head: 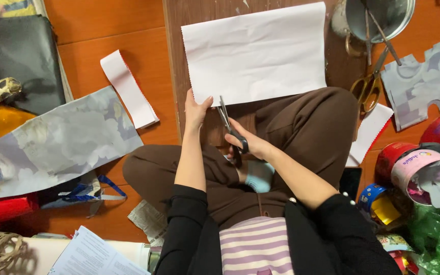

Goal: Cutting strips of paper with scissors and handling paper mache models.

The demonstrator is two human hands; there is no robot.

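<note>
A large white sheet of paper (254, 53) lies on a dark wooden board (173, 76) in front of my crossed legs. My left hand (196, 109) pinches the sheet's near edge at its lower left. My right hand (248, 142) is shut on a pair of black-handled scissors (228, 127), whose blades point up and touch the paper's near edge just right of my left thumb.
A narrow white paper strip (128, 89) and a grey patterned sheet (59, 140) lie left on the orange floor. A metal bowl (383, 18), gold-handled scissors (366, 89), a grey cut-out (423, 81) and several round tins (423, 168) crowd the right.
</note>
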